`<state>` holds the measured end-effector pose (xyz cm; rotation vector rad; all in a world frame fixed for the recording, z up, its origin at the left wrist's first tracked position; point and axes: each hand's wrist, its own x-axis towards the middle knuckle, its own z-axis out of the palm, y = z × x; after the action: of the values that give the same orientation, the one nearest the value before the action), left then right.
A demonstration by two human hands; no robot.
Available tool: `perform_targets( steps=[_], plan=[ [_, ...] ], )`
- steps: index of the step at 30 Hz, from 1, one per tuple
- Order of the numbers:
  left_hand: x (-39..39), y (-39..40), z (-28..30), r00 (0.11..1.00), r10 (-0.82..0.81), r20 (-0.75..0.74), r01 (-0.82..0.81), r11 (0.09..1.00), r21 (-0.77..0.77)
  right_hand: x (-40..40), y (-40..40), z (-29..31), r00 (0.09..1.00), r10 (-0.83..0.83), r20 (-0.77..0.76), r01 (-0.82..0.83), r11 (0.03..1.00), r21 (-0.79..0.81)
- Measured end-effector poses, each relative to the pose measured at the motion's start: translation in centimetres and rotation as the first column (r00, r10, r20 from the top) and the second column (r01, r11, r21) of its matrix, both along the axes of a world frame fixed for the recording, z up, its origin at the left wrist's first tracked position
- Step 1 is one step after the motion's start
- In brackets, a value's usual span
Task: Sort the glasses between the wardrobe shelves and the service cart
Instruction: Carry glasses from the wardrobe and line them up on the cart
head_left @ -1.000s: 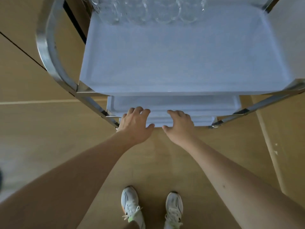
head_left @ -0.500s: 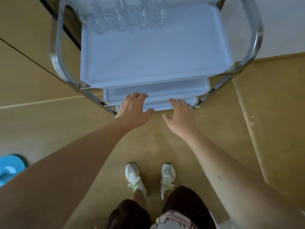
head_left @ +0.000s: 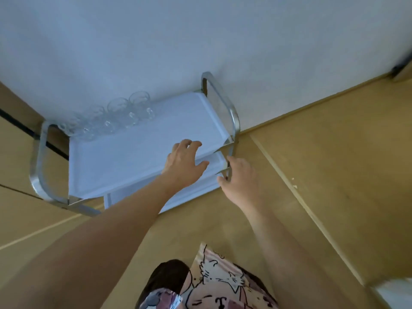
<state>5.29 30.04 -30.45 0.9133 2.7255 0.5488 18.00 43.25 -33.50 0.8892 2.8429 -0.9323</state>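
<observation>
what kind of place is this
Probably an indoor room in a hotel or home, though that is uncertain: a steel service cart with white trays stands against a plain white wall, a row of glasses on its top tray, on a wood-look floor.

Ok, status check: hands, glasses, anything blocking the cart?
Left hand open over the cart's top tray, holding nothing. Right hand at the cart's corner post, grip unclear. Glasses lined along the tray's far edge. Nothing in the way.
</observation>
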Motion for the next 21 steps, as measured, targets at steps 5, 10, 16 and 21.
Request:
perform_targets(
  steps=[5, 10, 16, 21],
  plan=[
    [0.1, 7.4, 1.9, 0.993, -0.113, -0.043, 0.118, 0.980, 0.158, 2.2, 5.4, 1.5, 0.978, -0.202, -0.053, 0.204, 0.978, 0.031],
    [-0.1, 16.0, 1.8, 0.944, -0.325, -0.058, 0.330, 0.931, 0.156, 3.9, 11.1, 1.9, 0.901, -0.432, -0.048, 0.433, 0.902, -0.002],
    [0.1, 29.0, 2.0, 0.823, -0.565, -0.054, 0.567, 0.816, 0.110, 3.7, 18.8, 2.3, 0.769, -0.637, -0.047, 0.637, 0.770, -0.014],
    [-0.3, 39.0, 3.5, 0.661, -0.742, -0.114, 0.751, 0.654, 0.094, 3.4, 25.8, 3.8, 0.651, -0.758, -0.040, 0.758, 0.649, 0.064]
  ],
)
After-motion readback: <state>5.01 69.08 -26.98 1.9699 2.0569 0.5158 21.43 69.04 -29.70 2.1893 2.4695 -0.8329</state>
